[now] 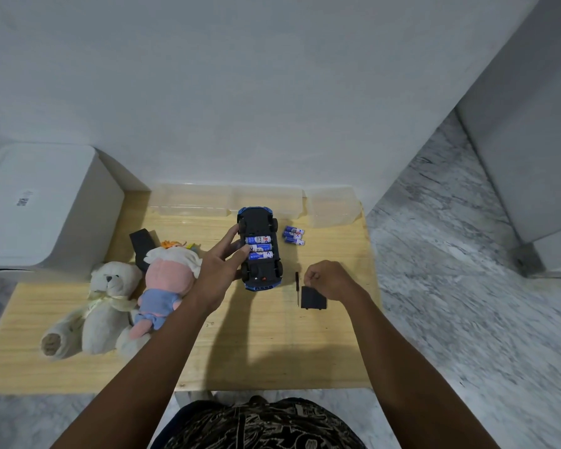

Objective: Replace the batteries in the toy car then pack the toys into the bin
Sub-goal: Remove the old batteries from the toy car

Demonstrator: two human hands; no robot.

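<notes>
The wooden table (266, 351) carries a toy car (260, 249), loose batteries (294, 235), a screwdriver (297, 288), a battery cover (312, 299), two plush toys (110, 303) and clear containers (191, 199).

Two bare forearms come in from 7 and 5 o'clock, with no sleeves, watch, rings or bands visible on them. The left hand (221, 270) and right hand (329, 280) are bare and ungloved. At 6 o'clock, a dark garment (259, 422) with a dense pale, scribble-like print covers the person's lap or torso; which it is cannot be told.
</notes>
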